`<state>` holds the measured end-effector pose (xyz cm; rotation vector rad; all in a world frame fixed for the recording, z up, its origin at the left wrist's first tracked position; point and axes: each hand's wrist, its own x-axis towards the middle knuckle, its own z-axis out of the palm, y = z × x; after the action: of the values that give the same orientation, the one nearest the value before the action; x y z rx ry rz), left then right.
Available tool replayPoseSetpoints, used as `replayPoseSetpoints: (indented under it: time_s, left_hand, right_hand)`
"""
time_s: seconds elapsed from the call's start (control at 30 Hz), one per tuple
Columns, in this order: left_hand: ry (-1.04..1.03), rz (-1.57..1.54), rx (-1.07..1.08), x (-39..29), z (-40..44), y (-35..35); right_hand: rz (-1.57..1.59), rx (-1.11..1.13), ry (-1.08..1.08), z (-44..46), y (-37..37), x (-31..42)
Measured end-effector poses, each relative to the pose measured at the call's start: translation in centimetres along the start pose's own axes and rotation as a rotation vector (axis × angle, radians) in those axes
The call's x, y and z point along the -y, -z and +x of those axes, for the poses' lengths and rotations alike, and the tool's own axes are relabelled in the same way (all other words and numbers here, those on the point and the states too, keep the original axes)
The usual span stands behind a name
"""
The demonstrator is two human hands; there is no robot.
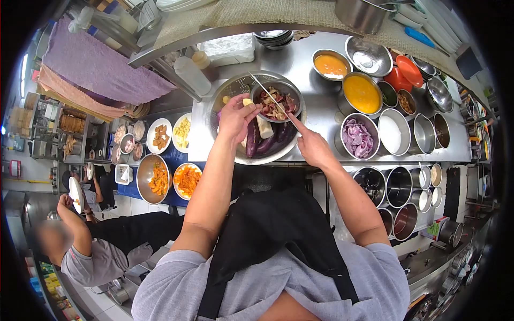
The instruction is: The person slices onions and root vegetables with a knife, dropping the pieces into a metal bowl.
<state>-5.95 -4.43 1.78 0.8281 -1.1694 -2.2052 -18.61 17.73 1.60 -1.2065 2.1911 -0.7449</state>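
Note:
Between the fingertips of my left hand is a small pale yellow piece, held over a large perforated metal colander. My right hand grips a knife, whose blade points up and left across a small metal bowl. That bowl holds brown and reddish scraps and rests in the colander's upper right. Purple eggplants and a pale peeled piece lie below it in the colander, partly hidden by my hands.
Bowls of sliced purple onion, yellow liquid and white contents stand right. Plates and an orange-filled bowl are left. A shelf crosses above. A co-worker stands at lower left.

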Motion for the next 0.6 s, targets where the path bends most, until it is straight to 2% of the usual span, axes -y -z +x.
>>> replayPoseSetpoints:
  time_s: [0.1, 0.2, 0.37, 0.6]
  left_hand:
    - [-0.074, 0.025, -0.001, -0.1, -0.1, -0.4]
    - [-0.083, -0.090, -0.027, -0.5, -0.3, -1.2]
    - [-0.164, -0.117, -0.109, 0.4, 0.0, -1.7]
    - [-0.157, -0.157, -0.169, 1.3, 0.1, -2.2]
  right_hand:
    - [0.042, -0.032, 0.066, -1.2, 0.0, 0.7]
    - [0.036, -0.059, 0.102, -1.9, -0.3, 1.1]
    - [-0.008, -0.022, 0.074, -2.6, -0.1, 1.4]
    - [-0.090, -0.079, 0.110, -3.1, -0.6, 1.4]
